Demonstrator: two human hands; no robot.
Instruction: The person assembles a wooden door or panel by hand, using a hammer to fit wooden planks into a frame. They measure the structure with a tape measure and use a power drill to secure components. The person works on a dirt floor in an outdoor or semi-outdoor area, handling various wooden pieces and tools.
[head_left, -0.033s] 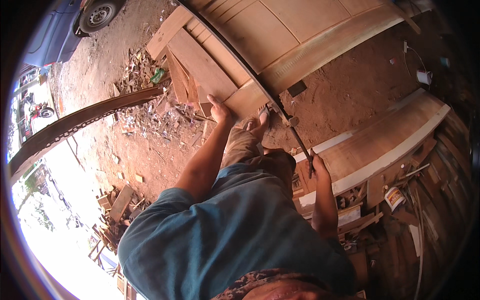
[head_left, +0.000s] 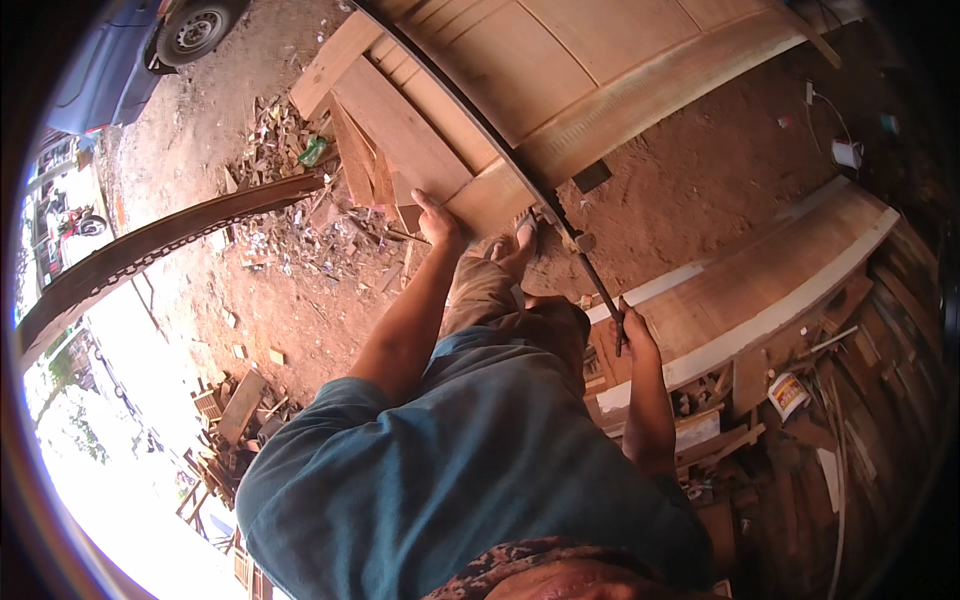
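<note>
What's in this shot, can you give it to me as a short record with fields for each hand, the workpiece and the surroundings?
left hand: pressed flat on the end of the wooden door panel
right hand: gripping the long dark metal bar that runs along the panel's edge
ground: reddish dirt, wood scraps
surroundings: pale planks to the right, blue car top left

Bare dirt ground right of the wooden door panel offers passage; scrap offcuts (densely scattered) and stacked planks obstruct either side.
</note>
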